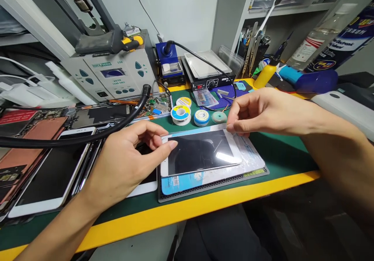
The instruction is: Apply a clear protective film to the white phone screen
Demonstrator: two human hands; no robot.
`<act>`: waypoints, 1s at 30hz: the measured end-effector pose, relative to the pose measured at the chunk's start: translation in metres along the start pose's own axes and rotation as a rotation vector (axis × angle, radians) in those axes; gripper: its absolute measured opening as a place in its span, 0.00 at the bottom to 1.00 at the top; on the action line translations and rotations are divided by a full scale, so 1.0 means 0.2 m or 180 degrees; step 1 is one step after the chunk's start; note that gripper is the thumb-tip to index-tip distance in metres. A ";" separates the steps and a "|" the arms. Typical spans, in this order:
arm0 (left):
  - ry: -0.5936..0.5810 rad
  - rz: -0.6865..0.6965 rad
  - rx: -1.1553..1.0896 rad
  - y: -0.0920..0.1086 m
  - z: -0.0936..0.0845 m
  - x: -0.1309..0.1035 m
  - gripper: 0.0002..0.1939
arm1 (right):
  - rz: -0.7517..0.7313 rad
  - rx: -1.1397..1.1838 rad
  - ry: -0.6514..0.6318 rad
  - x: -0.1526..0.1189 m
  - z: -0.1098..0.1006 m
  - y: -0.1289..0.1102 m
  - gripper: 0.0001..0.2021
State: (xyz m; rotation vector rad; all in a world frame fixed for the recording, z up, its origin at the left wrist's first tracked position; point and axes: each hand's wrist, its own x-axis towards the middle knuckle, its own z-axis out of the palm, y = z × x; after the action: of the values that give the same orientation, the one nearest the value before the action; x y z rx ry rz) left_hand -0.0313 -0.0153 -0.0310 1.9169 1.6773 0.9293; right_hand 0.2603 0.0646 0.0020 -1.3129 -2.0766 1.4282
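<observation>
A white-framed phone screen lies face up, slightly tilted, over a blue and white package on a dark perforated pad. My left hand grips the screen's left end, its thumb on the top face near the upper corner and the fingers curled behind. At the screen's upper right corner is my right hand, thumb and index finger pinched together at the edge. Whether something thin sits in that pinch is too small to tell.
Solder spools and small round tins stand behind the screen. A grey rework station is at the back left, its black hose crossing over phones. A yellow bottle stands at the right.
</observation>
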 end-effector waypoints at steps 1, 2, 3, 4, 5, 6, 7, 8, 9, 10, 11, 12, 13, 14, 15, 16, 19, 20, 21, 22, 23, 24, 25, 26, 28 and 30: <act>0.0018 0.0032 0.0047 0.00 0.00 0.00 0.13 | 0.0014 0.0008 -0.0002 0.00 0.00 0.00 0.05; 0.0030 0.0054 0.0098 0.00 0.00 0.00 0.13 | 0.0023 0.0017 0.0000 0.00 0.00 0.00 0.04; 0.0049 0.0082 0.0137 0.00 0.00 0.00 0.13 | 0.0027 0.0016 -0.0002 0.00 0.00 0.00 0.03; 0.0056 0.0102 0.0170 0.00 0.00 0.00 0.13 | 0.0029 0.0005 -0.0004 0.00 0.00 0.00 0.03; 0.0056 0.0120 0.0200 0.00 0.01 0.00 0.14 | 0.0026 -0.0009 0.0000 0.00 0.00 0.00 0.02; 0.0065 0.0141 0.0229 0.00 0.01 0.00 0.14 | 0.0023 -0.0022 0.0009 0.00 0.01 0.00 0.02; 0.0068 0.0149 0.0255 0.00 0.01 0.00 0.14 | 0.0022 -0.0031 0.0016 0.00 0.01 0.00 0.02; 0.0070 0.0156 0.0278 0.00 0.01 0.00 0.14 | 0.0025 -0.0038 0.0026 0.00 0.01 0.00 0.03; 0.0075 0.0156 0.0298 -0.01 0.01 -0.01 0.14 | 0.0035 -0.0045 0.0041 0.00 0.01 -0.01 0.03; 0.0075 0.0151 0.0317 -0.01 0.01 -0.01 0.14 | 0.0050 -0.0054 0.0055 0.00 0.01 -0.01 0.03; 0.0075 0.0142 0.0330 -0.02 0.01 -0.01 0.14 | 0.0062 -0.0070 0.0063 0.00 0.02 -0.01 0.03; 0.0069 0.0138 0.0340 -0.02 0.01 -0.01 0.14 | 0.0073 -0.0091 0.0066 0.00 0.02 -0.01 0.03; 0.0061 0.0132 0.0348 -0.02 0.01 -0.01 0.14 | 0.0076 -0.0112 0.0067 -0.01 0.02 -0.01 0.03; 0.0056 0.0126 0.0353 -0.03 0.02 -0.01 0.15 | 0.0078 -0.0134 0.0063 -0.01 0.02 -0.02 0.03; 0.0042 0.0114 0.0350 -0.03 0.02 -0.01 0.15 | 0.0075 -0.0158 0.0061 -0.01 0.02 -0.02 0.03; 0.0027 0.0103 0.0336 -0.03 0.02 -0.01 0.15 | 0.0073 -0.0187 0.0066 -0.01 0.02 -0.02 0.02; -0.0007 0.0066 0.0258 -0.04 0.02 -0.01 0.15 | 0.0056 -0.0294 0.0092 -0.01 0.02 -0.02 0.02; -0.0012 0.0055 0.0236 -0.05 0.02 -0.01 0.15 | 0.0049 -0.0324 0.0098 -0.01 0.02 -0.02 0.02; -0.0014 0.0037 0.0222 -0.05 0.03 -0.01 0.16 | 0.0042 -0.0343 0.0097 -0.01 0.03 -0.01 0.02; -0.0017 0.0017 0.0216 -0.05 0.03 -0.01 0.16 | 0.0038 -0.0352 0.0093 -0.01 0.03 -0.01 0.02; -0.0025 -0.0001 0.0216 -0.05 0.03 -0.01 0.16 | 0.0033 -0.0352 0.0092 -0.01 0.03 -0.01 0.02; -0.0038 -0.0021 0.0222 -0.05 0.03 -0.01 0.17 | 0.0030 -0.0347 0.0094 0.00 0.03 -0.01 0.02; -0.0046 -0.0037 0.0233 -0.05 0.03 -0.01 0.17 | 0.0029 -0.0340 0.0098 0.00 0.03 -0.01 0.02; -0.0064 -0.0049 0.0240 -0.05 0.03 -0.01 0.17 | 0.0029 -0.0331 0.0103 0.00 0.03 -0.01 0.02; -0.0074 -0.0056 0.0244 -0.05 0.03 -0.01 0.18 | 0.0038 -0.0323 0.0117 -0.01 0.03 -0.01 0.02; -0.0072 -0.0068 0.0251 -0.05 0.03 0.00 0.18 | 0.0047 -0.0338 0.0123 -0.01 0.04 -0.01 0.02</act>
State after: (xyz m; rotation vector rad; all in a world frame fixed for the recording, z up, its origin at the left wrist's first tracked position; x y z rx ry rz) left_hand -0.0343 -0.0135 -0.0426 1.9488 1.7418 0.8420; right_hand 0.2557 0.0592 -0.0001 -1.3875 -2.1483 1.3038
